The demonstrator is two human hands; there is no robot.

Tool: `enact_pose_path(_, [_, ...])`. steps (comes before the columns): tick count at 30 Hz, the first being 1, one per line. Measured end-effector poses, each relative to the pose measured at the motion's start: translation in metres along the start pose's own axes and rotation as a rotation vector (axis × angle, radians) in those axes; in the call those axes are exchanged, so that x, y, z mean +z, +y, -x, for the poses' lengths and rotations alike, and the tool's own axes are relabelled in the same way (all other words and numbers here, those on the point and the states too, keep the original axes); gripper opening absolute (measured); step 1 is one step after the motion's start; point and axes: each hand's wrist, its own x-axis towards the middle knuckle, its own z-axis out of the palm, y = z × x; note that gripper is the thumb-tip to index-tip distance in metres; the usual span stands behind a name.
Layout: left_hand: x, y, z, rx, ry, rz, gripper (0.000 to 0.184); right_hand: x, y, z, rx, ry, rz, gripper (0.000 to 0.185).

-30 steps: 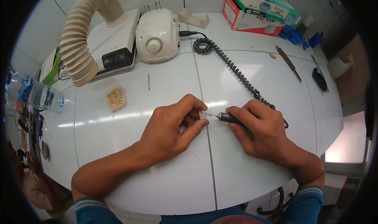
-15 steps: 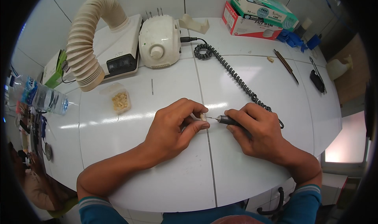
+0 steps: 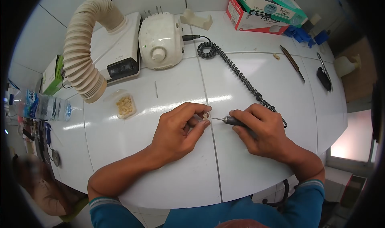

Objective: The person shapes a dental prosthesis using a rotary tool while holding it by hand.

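My left hand [image 3: 178, 128] pinches a small pale piece [image 3: 206, 116] between thumb and fingertips. My right hand [image 3: 262, 130] is wrapped round a dark rotary handpiece [image 3: 232, 120], whose thin metal bit [image 3: 217, 119] points left at the piece, with a small gap between them. From the white control unit [image 3: 161, 41], a coiled black cord [image 3: 240, 73] runs down behind my right hand. A small clear box [image 3: 126, 106] of yellowish pieces stands to the left of my left hand.
A ribbed hose [image 3: 78, 47] arches over a white machine [image 3: 120, 47] at the back left. Mask boxes [image 3: 260, 21], a brown tool [image 3: 292, 63] and a black-handled tool [image 3: 324, 79] lie right. A bottle [image 3: 40, 105] lies left; another person [image 3: 44, 188] sits lower left.
The bit has drawn slightly away from the pale piece, which is now turned differently in my left fingertips. The camera view has shifted a little. Both hands keep their hold.
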Motion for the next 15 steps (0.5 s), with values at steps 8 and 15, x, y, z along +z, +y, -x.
enact_pose_path(8, [-0.0013, 0.0009, 0.0000, -0.037, -0.006, -0.008, 0.031, -0.0036, -0.0008, -0.0030, 0.005, -0.033, -0.005, 0.036])
enact_pose_path(15, [-0.0034, 0.0058, -0.0020, -0.059, -0.022, -0.017, 0.029, -0.0036, 0.0011, -0.0027, 0.004, -0.043, -0.008, 0.037])
